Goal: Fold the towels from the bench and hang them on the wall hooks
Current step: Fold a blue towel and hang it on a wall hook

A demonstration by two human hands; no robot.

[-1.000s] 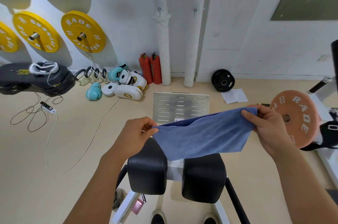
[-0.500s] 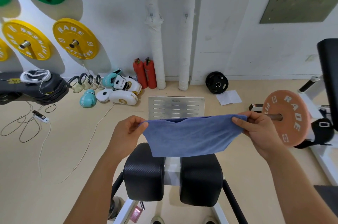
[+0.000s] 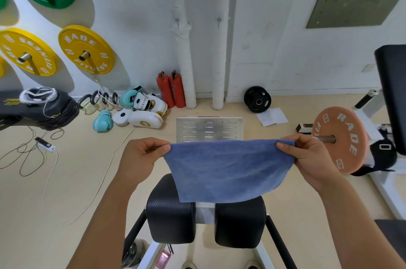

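Note:
A blue towel [image 3: 228, 167] hangs spread out in the air in front of me, folded double. My left hand [image 3: 142, 156] pinches its top left corner and my right hand [image 3: 307, 156] pinches its top right corner, holding the top edge level. Below it stand the two black pads of the bench [image 3: 171, 216]. Two small metal wall hooks [image 3: 177, 21] [image 3: 219, 21] are on the white wall straight ahead, both bare.
Two white wrapped pipes [image 3: 186, 60] run down the wall by the hooks, with red extinguishers [image 3: 170, 91] at their foot. A metal plate [image 3: 208, 129] lies on the floor. An orange weight plate [image 3: 342, 139] on a bar is at right. Boxing gloves [image 3: 140, 110] and cables lie left.
The towel's top edge has been levelled and drawn tighter between my hands, held slightly higher. My view has tilted up, bringing the wall hooks nearer the centre.

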